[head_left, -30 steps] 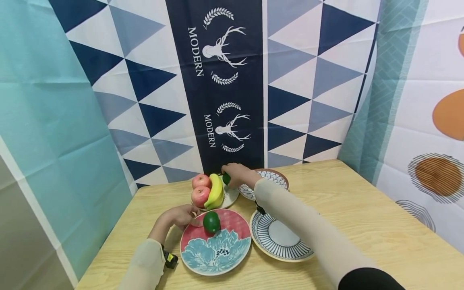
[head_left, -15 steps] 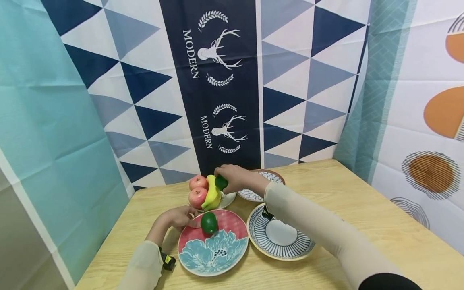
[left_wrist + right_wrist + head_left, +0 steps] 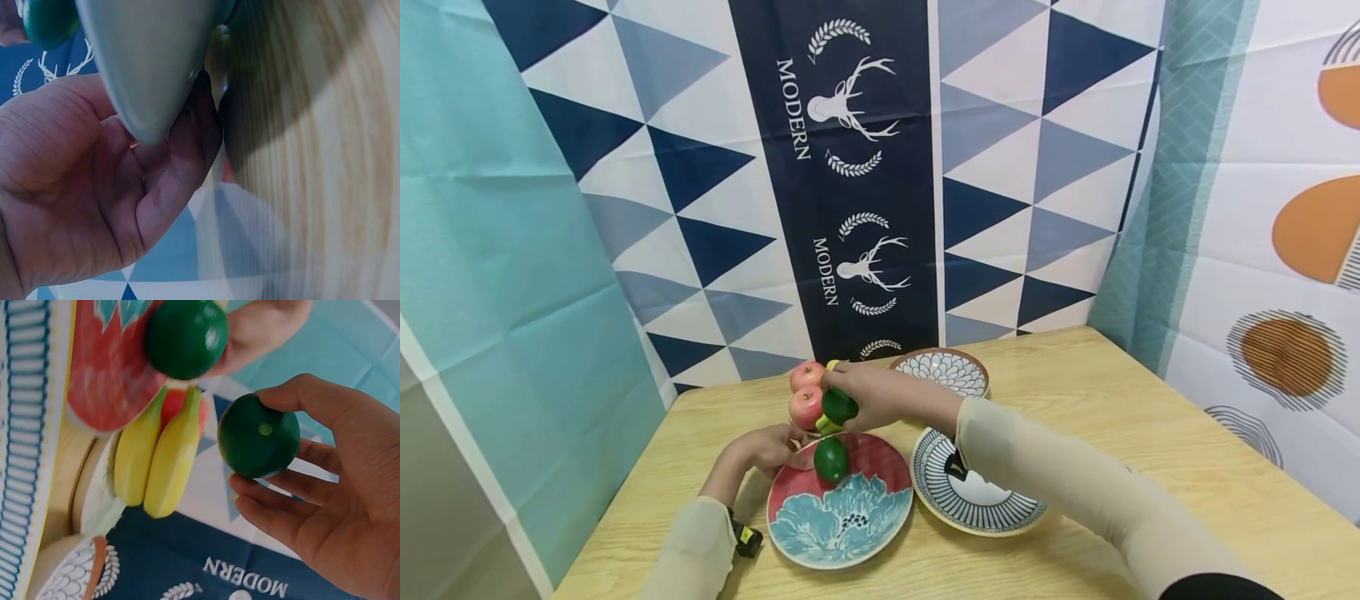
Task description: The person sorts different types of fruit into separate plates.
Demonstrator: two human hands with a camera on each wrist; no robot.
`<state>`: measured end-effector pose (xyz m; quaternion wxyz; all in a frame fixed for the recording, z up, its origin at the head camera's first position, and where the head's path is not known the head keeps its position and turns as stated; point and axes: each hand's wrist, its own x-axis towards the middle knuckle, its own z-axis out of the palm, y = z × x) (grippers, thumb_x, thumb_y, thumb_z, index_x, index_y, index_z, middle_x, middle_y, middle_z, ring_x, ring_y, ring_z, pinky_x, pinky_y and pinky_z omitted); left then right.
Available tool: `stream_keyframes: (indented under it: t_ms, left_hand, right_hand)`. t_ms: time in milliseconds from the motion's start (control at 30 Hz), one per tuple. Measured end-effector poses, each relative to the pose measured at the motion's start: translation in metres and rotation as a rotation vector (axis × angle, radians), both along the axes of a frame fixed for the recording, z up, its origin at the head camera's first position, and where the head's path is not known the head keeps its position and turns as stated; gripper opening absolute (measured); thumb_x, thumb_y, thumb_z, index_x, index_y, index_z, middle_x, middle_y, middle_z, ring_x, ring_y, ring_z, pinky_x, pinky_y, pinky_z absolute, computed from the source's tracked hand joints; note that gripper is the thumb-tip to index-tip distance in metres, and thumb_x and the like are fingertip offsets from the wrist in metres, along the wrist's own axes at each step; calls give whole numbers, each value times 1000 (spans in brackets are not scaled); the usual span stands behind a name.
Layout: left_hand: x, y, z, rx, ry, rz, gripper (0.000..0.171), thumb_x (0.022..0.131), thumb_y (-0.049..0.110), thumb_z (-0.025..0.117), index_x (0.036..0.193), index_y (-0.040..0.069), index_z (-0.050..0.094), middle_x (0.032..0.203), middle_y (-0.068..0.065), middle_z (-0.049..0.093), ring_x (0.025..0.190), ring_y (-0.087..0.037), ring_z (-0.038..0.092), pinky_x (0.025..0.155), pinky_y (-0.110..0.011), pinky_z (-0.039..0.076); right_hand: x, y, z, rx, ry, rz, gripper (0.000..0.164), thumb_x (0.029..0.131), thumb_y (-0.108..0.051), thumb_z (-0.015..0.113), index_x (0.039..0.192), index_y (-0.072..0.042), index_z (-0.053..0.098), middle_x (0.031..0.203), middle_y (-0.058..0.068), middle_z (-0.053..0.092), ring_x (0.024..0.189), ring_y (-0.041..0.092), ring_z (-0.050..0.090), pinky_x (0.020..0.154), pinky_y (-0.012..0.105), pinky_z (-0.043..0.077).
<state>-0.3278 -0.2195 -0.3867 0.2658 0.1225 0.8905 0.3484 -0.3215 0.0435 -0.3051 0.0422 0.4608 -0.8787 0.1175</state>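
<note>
My right hand (image 3: 876, 392) holds a dark green lime (image 3: 257, 437) between thumb and fingers, raised above the fruit at the back. In the right wrist view it is apart from two yellow bananas (image 3: 169, 462). At the left rim of the red plate with a blue flower (image 3: 842, 533), my left hand (image 3: 771, 448) grips the edge, thumb on top and fingers underneath. A second lime (image 3: 832, 459) lies on that plate near the thumb. Behind it, two apples (image 3: 806, 407) sit beside the bananas, which my right hand mostly covers in the head view.
A blue-and-white striped plate (image 3: 936, 492) stands to the right, under my right forearm. Farther back is a brown-rimmed patterned plate (image 3: 955, 371). A pale plate (image 3: 97, 481) lies beneath the bananas. Patterned cloth hangs behind the wooden table (image 3: 1120, 425).
My right hand has lifted the lime from the back plate and brought it left and nearer, over the bananas. My left hand stays at the red plate's rim.
</note>
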Motion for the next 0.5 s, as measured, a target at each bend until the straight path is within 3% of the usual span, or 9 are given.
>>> stream_keyframes:
  t_ms: [267, 500]
  left_hand:
    - [1, 1, 4, -1, -1, -13, 22, 97, 10, 76, 114, 3, 64, 109, -11, 62, 93, -23, 61, 72, -34, 58]
    - [3, 1, 4, 14, -4, -13, 18, 98, 10, 74, 111, 3, 64, 105, -9, 61, 86, -20, 62, 67, -31, 57]
  right_hand:
    - [28, -2, -5, 5, 1, 67, 53, 81, -22, 88, 127, -18, 61, 107, -4, 59, 91, 11, 58, 76, 22, 51]
    - [46, -4, -12, 16, -22, 108, 57, 81, -22, 91, 129, -20, 60, 116, -7, 59, 96, 9, 58, 83, 20, 51]
